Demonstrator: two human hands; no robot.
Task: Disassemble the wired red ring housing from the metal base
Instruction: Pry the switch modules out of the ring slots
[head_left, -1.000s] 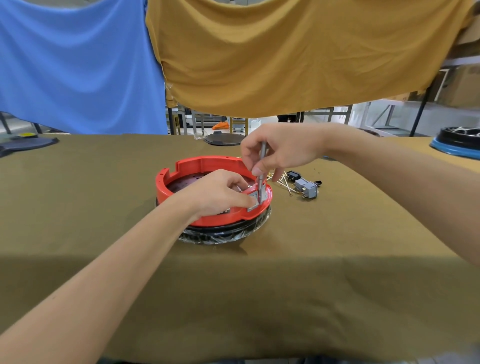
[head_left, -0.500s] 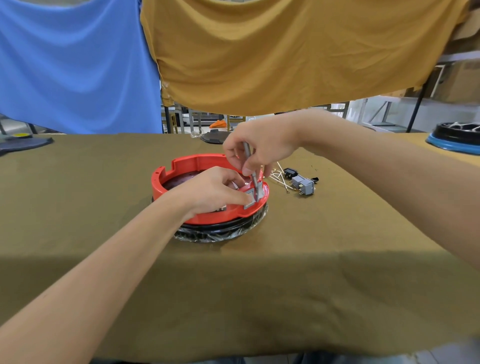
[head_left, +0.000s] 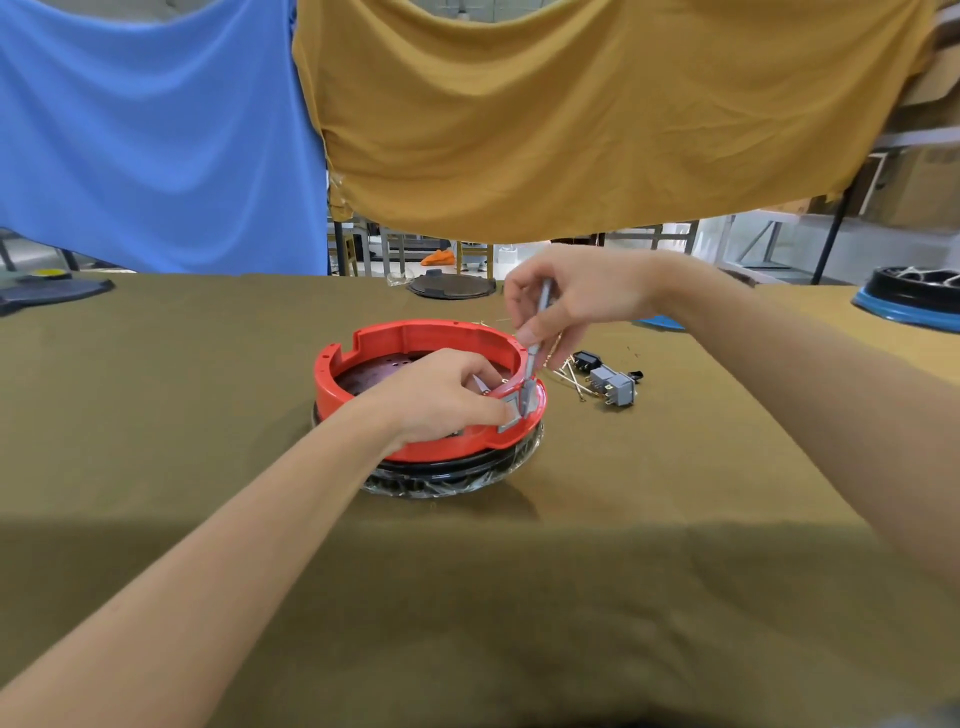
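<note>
A red ring housing (head_left: 400, 338) sits on a dark round base (head_left: 452, 470) wrapped in clear plastic, mid-table. My left hand (head_left: 441, 397) lies over the ring's near right rim, its fingertips pinching a small grey square part (head_left: 509, 410) there. My right hand (head_left: 566, 301) holds a thin grey screwdriver (head_left: 535, 358) almost upright, its tip down at the red rim beside that grey part. A perforated dark plate (head_left: 384, 371) shows inside the ring.
To the right of the ring lie a grey switch block (head_left: 613, 387), a small black switch (head_left: 586, 359) and loose thin wires (head_left: 571, 379). A black disc (head_left: 449, 286) sits at the far edge, a blue-rimmed black unit (head_left: 914, 299) far right. Blue and mustard cloths hang behind.
My right hand with the screwdriver has tilted and shifted slightly right at the rim. My left hand stays on the grey part. The ring and base have not moved.
</note>
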